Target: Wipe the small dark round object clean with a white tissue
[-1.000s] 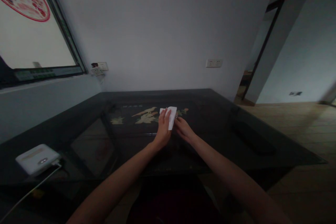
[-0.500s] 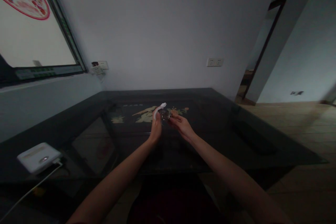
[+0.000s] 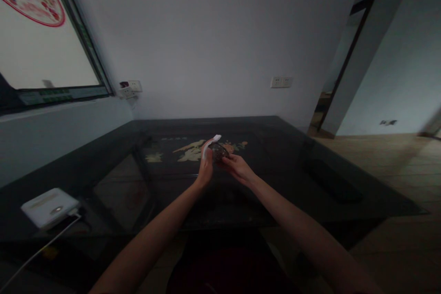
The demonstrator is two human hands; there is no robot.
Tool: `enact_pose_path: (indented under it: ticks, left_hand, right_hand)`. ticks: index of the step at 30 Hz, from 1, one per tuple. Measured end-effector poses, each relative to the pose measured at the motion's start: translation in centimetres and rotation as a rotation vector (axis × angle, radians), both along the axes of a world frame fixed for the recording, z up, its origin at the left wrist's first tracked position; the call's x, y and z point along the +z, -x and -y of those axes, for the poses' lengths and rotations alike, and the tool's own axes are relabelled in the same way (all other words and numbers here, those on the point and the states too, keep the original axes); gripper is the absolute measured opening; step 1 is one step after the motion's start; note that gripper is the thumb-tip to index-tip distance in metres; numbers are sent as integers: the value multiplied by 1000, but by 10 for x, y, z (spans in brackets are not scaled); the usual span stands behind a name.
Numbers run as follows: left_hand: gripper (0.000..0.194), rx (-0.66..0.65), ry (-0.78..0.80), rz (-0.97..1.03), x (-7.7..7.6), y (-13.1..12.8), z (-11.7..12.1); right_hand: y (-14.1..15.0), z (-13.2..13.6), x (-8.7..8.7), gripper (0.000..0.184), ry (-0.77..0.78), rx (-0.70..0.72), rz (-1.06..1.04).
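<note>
Left hand (image 3: 206, 167) clasps one white tissue (image 3: 216, 138) against one dark round object (image 3: 219, 152) the right hand (image 3: 240, 167) pinches.

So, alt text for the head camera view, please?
A person's left hand holds a thin white sheet beside a small dark, shiny object held by the right hand, over a dark, glossy table. A white box with a cable sits at left.
</note>
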State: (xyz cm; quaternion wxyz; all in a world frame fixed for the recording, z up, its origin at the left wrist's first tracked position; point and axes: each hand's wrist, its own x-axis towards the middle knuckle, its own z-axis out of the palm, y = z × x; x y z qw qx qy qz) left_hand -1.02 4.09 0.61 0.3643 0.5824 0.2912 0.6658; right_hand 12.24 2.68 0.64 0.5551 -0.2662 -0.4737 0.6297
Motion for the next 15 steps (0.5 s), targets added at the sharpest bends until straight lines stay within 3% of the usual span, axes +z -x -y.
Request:
enact_pose_path:
  ticks: [7,11,15]
  left_hand:
    - [29,-17,327,109,7,-3,5]
    - [30,-47,246,103,6,-4,5]
    - [42,-4,28,-38,0,-5,6]
  right_hand:
    - [2,2,3,46,-41,10,-31]
    - [0,0,3,50,-36,-55,-27]
    - [-3,-3,3,51,-9,-126,-34]
